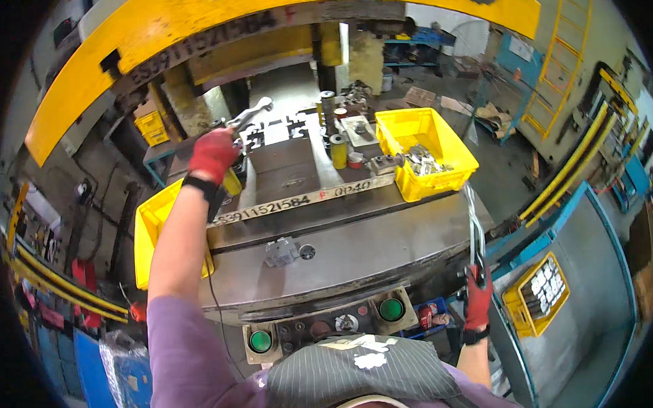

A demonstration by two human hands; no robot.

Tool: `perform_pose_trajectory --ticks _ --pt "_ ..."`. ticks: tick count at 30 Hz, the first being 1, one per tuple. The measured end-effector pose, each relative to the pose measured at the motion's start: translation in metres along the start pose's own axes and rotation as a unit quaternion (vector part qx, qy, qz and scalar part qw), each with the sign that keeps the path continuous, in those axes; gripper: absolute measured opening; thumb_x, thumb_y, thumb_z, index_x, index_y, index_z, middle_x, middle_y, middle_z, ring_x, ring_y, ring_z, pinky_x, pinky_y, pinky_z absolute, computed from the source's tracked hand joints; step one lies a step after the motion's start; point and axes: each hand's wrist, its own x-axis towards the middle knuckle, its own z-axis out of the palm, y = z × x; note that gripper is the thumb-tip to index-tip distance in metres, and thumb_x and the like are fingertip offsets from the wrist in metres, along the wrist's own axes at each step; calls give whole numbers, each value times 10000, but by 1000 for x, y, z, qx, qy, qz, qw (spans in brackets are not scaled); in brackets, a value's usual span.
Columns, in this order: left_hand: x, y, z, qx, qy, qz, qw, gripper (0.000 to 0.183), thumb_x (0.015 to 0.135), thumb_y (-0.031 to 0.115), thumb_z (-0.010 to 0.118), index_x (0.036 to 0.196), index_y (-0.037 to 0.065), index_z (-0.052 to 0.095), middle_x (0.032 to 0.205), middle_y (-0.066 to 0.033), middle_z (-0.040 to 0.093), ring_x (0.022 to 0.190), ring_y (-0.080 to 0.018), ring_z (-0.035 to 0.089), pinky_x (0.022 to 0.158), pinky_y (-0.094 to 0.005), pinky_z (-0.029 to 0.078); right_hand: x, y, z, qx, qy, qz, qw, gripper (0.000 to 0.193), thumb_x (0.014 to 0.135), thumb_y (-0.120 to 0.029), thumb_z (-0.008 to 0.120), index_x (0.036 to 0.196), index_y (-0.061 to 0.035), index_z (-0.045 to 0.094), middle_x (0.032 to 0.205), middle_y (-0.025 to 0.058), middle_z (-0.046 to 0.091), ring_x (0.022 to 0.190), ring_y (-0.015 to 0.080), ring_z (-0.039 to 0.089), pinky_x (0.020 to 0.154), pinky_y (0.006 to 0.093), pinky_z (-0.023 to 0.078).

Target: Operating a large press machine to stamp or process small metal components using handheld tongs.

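My left hand (pixel 213 155), in a red glove, reaches out over the press bed and grips a long metal tool (pixel 250 114) whose tip points into the die (pixel 285 144). My right hand (pixel 478 294), also in a red glove, hangs low at the right side of the machine and holds long metal tongs (pixel 475 227). The tongs point up toward the front corner of a yellow bin (pixel 410 133) that holds several small metal parts (pixel 424 161). Yellow guide posts (pixel 337 150) stand by the die.
A second yellow bin (pixel 149 232) sits at the left of the press table (pixel 357 250). Two green push buttons (pixel 260 341) (pixel 391 309) are on the front panel. A yellow wire basket of parts (pixel 538 294) stands at the lower right. The yellow press frame (pixel 191 25) arches overhead.
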Motion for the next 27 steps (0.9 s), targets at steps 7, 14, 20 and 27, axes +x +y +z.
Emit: perform_pose_trajectory --ticks 7,14,20,27 --pt "-104 14 -9 -209 11 -101 973 279 741 252 603 946 70 556 811 -167 570 787 -323 559 637 -390 440 103 -26 68 -121 -1 -109 987 439 757 -126 581 1172 -76 452 864 99 583 786 187 568 682 288 438" --pt "-294 -13 58 -406 -39 -307 860 173 748 111 573 896 27 551 729 -133 562 692 -232 569 611 -335 426 117 11 117 -249 -27 -4 968 378 769 -246 552 1117 -126 468 778 108 604 639 266 594 575 372 449" --pt "-394 -61 53 -337 72 -397 851 160 754 123 585 872 26 539 767 -126 559 691 -231 559 628 -329 427 117 51 113 -209 -80 97 970 297 798 -184 523 1076 -97 464 594 14 505 433 111 446 387 275 345" --pt "-379 -85 10 4 64 -386 920 263 737 223 593 928 59 516 766 -130 555 745 -326 558 609 -385 442 121 88 110 -175 -62 9 982 396 804 -142 533 1165 -21 426 913 100 588 739 179 554 681 318 433"
